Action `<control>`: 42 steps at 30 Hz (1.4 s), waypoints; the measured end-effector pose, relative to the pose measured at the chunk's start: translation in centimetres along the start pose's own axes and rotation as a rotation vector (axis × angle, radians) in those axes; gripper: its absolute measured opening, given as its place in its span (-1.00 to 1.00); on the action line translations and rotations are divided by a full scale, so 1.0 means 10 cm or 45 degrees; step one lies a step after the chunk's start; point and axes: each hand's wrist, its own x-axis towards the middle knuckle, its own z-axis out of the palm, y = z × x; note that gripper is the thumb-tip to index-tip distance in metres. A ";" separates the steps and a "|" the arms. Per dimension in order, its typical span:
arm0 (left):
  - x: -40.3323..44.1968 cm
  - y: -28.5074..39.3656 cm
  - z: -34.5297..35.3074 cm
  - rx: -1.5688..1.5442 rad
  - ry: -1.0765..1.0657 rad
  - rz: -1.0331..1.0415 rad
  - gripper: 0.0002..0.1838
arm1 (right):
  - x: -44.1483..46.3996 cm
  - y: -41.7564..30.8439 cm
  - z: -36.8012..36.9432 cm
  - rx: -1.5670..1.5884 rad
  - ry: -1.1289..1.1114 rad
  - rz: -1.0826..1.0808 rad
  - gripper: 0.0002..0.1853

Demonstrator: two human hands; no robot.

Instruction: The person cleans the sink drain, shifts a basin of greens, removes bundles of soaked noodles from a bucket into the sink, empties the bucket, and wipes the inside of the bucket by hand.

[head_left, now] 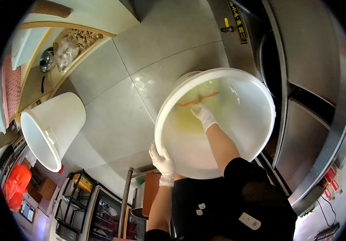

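A large white plastic bucket (pixel 257 128) is tilted with its wide mouth toward me. Yellow-green colour, perhaps shallow liquid, shows at its bottom, with a thin red-orange strip (pixel 209 96) across it. My left hand (pixel 163 162), in a white glove, grips the bucket's rim on the left side. My right hand (pixel 203 115), gloved too, reaches deep inside, its fingers drawn together beside the strip. A small dark greenish patch shows just past the fingertips. Whatever those fingers hold is too small and hazy to make out.
Another white bucket (pixel 70 116) stands on the grey tiled floor (pixel 112 96) to the left. Shelves with a plastic bag (pixel 66 52) line the upper left. Steel equipment (pixel 305 136) runs along the right. A red bag (pixel 17 186) and a black rack (pixel 74 205) are at lower left.
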 end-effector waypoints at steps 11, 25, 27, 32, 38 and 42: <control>-0.04 -0.18 0.07 -0.248 -0.027 -0.055 -0.33 | 0.74 0.15 0.16 0.219 0.075 -0.017 -0.55; -0.03 -0.17 0.06 -0.293 -0.040 -0.062 -0.32 | 1.79 0.23 -0.46 -1.061 -0.510 -1.006 -0.71; -0.05 -0.18 0.07 -0.294 -0.030 -0.052 -0.33 | 1.65 0.25 -0.57 -1.754 -0.428 -1.361 -0.76; -0.03 -0.14 0.06 -0.227 -0.011 -0.015 -0.37 | 0.43 0.22 -0.07 -0.888 -0.355 -0.874 -0.90; -0.02 -0.01 0.00 0.102 0.032 0.040 -0.44 | -0.32 0.11 0.23 -0.082 0.113 -0.235 -0.87; -0.02 0.03 0.00 0.172 0.019 -0.012 -0.45 | -0.76 0.10 0.19 -0.126 0.226 -0.432 -0.85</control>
